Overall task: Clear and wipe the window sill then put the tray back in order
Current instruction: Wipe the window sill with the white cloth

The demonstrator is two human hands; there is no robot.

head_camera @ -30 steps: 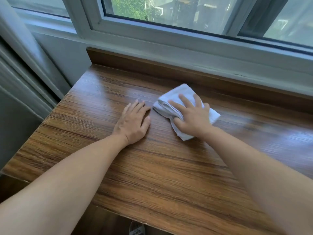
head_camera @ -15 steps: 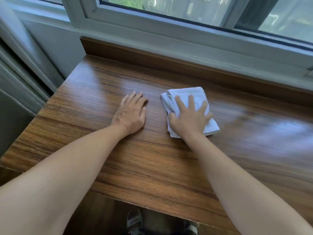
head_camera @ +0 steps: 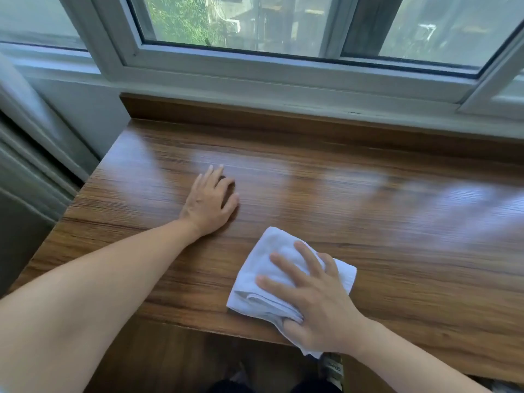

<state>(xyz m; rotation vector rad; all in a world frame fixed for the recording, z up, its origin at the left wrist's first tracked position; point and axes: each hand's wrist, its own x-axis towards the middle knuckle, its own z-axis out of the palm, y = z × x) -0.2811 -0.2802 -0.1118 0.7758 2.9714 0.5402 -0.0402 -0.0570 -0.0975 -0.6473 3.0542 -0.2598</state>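
Near the front edge of the window sill (head_camera: pixel 368 211), your flat right hand (head_camera: pixel 317 304) presses the folded white cloth (head_camera: pixel 263 279); your left hand (head_camera: pixel 209 202) rests flat, apart.

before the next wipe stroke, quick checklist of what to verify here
1. Right hand flat on the white cloth, fingers spread: ok.
2. Cloth folded and lying on the wooden sill: ok.
3. Cloth near the sill's front edge, one corner overhanging: not ok.
4. Left hand resting flat on the sill, apart from the cloth: ok.
5. Tray ready to go back: cannot tell, not in view.
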